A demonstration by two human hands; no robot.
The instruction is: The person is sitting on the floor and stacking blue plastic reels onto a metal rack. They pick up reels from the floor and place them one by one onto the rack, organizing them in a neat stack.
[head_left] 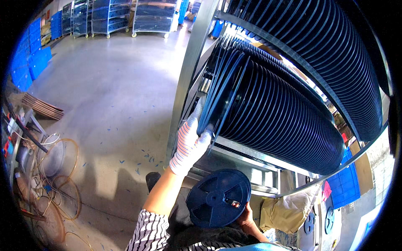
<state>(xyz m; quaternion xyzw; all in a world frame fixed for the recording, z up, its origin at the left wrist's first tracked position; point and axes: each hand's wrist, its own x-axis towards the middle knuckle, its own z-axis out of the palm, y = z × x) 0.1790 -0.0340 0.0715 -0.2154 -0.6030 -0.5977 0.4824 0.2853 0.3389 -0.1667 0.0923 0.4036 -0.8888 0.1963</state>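
My left hand (pixel 188 146), in a white striped glove, reaches up to the left end of a long row of thin dark blue discs (pixel 284 113) on a metal rack. Its thumb and fingers close round the lower edges of several leaning discs (pixel 215 96); the fingertips are partly hidden. Low in front of my body, my right hand (pixel 247 217) grips a dark blue plastic reel (pixel 211 205) by its right rim. That reel has a small centre hole and wide openings, and fingertips show through one of them.
A second row of discs (pixel 318 37) fills the rack's upper level. The rack's metal upright (pixel 184 96) stands left of my hand. Tubing coils (pixel 63 188) lie at lower left, wheeled racks (pixel 111 19) stand far back, and a tan sack (pixel 284 211) sits at right.
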